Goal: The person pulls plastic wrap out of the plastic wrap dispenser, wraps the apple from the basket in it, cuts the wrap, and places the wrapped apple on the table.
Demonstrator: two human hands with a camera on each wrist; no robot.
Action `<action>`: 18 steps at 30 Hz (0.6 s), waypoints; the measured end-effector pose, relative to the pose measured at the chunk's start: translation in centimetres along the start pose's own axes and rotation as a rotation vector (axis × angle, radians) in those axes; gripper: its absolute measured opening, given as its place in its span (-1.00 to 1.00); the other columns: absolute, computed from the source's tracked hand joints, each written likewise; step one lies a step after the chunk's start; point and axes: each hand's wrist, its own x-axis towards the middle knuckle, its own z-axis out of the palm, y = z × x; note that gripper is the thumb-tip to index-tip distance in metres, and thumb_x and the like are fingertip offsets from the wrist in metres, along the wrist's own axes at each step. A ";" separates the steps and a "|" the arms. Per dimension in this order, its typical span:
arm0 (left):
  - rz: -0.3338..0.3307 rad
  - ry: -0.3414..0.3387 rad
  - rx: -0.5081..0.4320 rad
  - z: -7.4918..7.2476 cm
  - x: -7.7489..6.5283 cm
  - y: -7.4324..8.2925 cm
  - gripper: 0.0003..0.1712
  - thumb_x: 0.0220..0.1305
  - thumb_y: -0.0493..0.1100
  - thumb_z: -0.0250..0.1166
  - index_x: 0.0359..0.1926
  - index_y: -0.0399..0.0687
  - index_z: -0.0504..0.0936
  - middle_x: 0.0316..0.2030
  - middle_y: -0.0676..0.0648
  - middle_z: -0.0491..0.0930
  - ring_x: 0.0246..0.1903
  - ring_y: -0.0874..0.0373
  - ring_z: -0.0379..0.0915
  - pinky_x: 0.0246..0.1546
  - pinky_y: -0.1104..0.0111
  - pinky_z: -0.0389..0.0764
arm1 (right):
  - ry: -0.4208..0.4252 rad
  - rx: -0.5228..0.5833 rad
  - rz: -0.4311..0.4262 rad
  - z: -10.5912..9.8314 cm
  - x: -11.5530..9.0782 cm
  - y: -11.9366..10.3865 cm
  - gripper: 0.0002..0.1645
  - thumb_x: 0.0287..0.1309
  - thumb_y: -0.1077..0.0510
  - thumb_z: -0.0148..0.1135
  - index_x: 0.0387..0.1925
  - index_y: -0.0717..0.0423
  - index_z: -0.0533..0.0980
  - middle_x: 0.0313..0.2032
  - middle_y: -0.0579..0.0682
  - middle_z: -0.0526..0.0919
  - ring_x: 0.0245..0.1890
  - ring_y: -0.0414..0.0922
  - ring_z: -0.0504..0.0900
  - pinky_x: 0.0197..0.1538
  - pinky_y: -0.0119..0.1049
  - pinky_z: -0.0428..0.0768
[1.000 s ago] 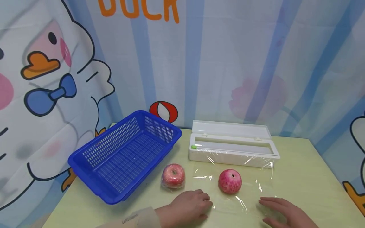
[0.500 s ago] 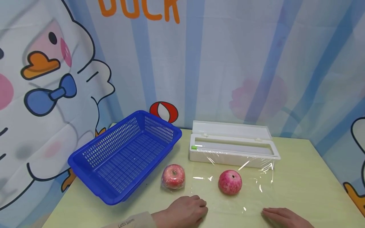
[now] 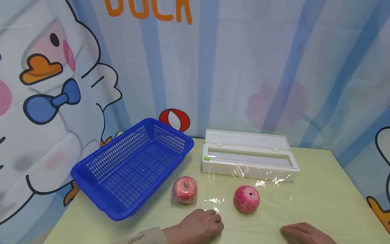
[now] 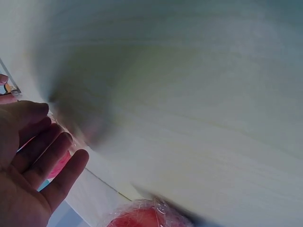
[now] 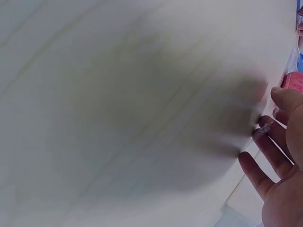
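Clear cling film point(image 3: 214, 200) runs from a white dispenser box point(image 3: 243, 170) toward me, its near corners at my two hands. My left hand point(image 3: 202, 224) pinches the near left corner between thumb and forefinger, the other fingers loosely bent in the left wrist view. At the near right corner my right hand point(image 3: 306, 233) pinches it likewise; a crumpled bit of film point(image 5: 266, 126) shows at its fingertips. A round mottled-pink fruit point(image 3: 246, 199) with a dark hole in its top sits on the film between the hands.
A red apple point(image 3: 185, 189) wrapped in film stands just beyond my left hand. To its left lies a blue slotted plastic basket point(image 3: 122, 210). The dispenser's lid point(image 3: 246, 138) stands raised at the back, near a printed curtain point(image 3: 231, 67).
My right hand, earlier spread near the film's right side, has drawn back toward me and closed on its corner. The film has shifted, and the pink fruit has moved slightly toward me.
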 end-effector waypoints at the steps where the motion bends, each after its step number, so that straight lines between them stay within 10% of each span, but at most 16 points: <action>1: 0.004 0.001 0.006 0.0 0.0 0.0 -0.90 0.27 -0.09 0.44 -0.24 0.30 0.74 -0.25 0.27 0.67 -0.26 0.38 0.51 -0.55 0.58 0.31 | 0.003 0.005 0.008 0.0 0.1 -0.1 -0.49 0.22 -0.23 0.54 0.11 -0.12 0.71 -0.04 -0.32 0.73 -0.08 -0.34 0.66 -0.18 -0.37 0.72; 18: -0.031 -0.010 -0.042 0.2 0.5 -0.2 -0.87 0.32 -0.11 0.44 -0.33 0.29 0.69 -0.34 0.27 0.64 -0.35 0.36 0.48 -0.60 0.53 0.17 | 0.200 0.012 -0.095 -0.6 1.0 -0.4 -0.59 -0.04 0.06 0.71 -0.11 -0.18 0.73 -0.21 -0.44 0.68 -0.24 -0.41 0.60 -0.18 -0.73 0.48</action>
